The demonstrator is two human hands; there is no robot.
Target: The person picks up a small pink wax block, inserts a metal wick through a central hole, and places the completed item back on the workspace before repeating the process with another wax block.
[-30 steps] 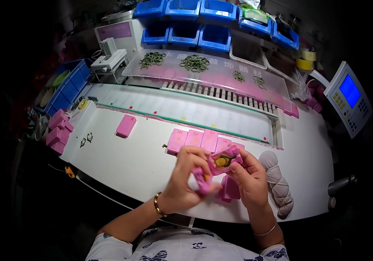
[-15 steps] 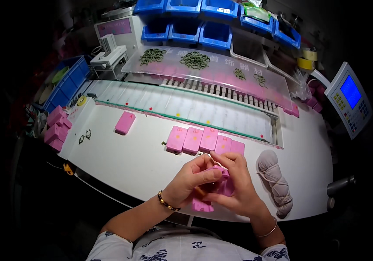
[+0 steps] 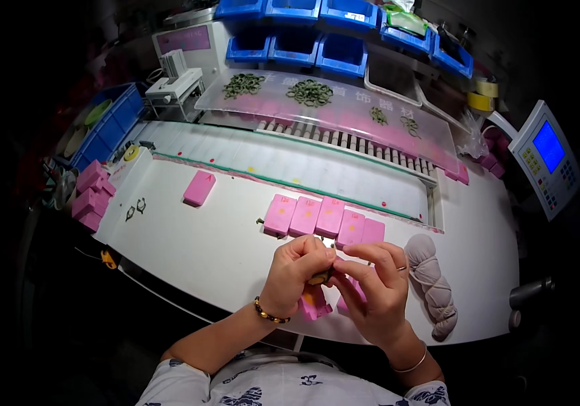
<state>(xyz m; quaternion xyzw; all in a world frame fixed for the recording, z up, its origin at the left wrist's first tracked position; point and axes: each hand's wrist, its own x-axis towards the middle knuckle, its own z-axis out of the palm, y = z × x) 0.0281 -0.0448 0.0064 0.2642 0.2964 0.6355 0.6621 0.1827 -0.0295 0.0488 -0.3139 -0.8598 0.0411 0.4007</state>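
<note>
My left hand (image 3: 290,274) is closed on a small dark and yellow piece (image 3: 320,276), mostly hidden by the fingers. My right hand (image 3: 378,291) pinches at the same piece with thumb and forefinger, other fingers curled above it. Just below them a pink rubber mould (image 3: 317,308) with a yellow mark lies on the white table (image 3: 182,250), and another pink mould (image 3: 347,302) is partly covered by my right hand. A row of marked pink blocks (image 3: 280,215) sits beyond my hands, small dark bits poking from some.
A bundled grey cloth (image 3: 432,287) lies right. Stacked pink blocks (image 3: 90,199) and a single one (image 3: 198,188) are left. Behind are a roller conveyor (image 3: 344,145), a clear board (image 3: 351,98) with green pieces, and blue bins (image 3: 341,54). A control panel (image 3: 533,176) stands right.
The pink mould that both hands held has left my fingers and lies on the table below them. My hands now hold the small dark and yellow piece.
</note>
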